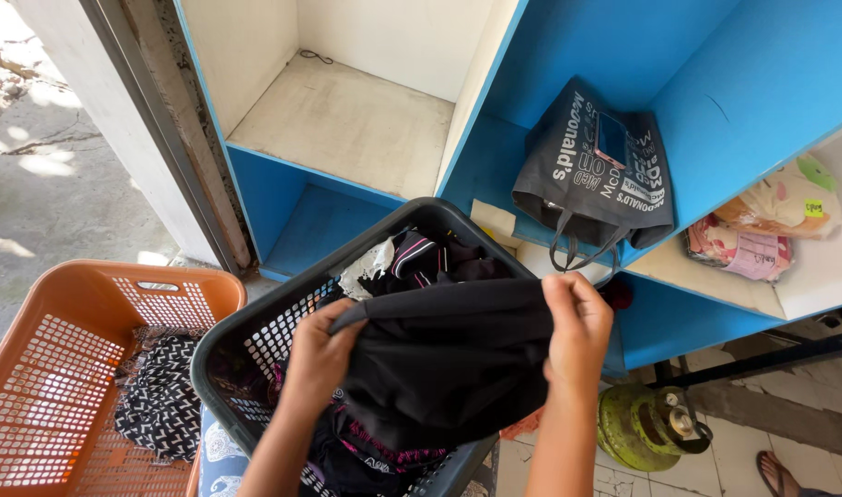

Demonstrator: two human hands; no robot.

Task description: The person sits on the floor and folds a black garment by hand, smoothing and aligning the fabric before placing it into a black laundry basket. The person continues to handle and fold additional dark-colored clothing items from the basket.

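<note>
Both hands, left (318, 354) and right (577, 327), grip the black garment (449, 354) stretched sideways, hanging down.

A dark grey tote bag (594, 170) with white lettering leans in the blue shelf (771, 83); right, two soft plastic-wrapped packages (741, 248) (pink and cream, small labels attached).

Both hands grip the top edge of a black cloth garment (449, 359), the left hand (318, 354) at one corner and the right hand (577, 327) at the other, stretching it over a dark grey plastic laundry basket (246, 345) full of dark clothes. Beside it sits an orange plastic basket (67, 368) holding a black-and-white patterned cloth (159, 396). Behind stands a blue wooden shelf unit (706, 101) with a dark grey printed tote bag (600, 170). A green gas cylinder (646, 425) stands on the floor.
</note>
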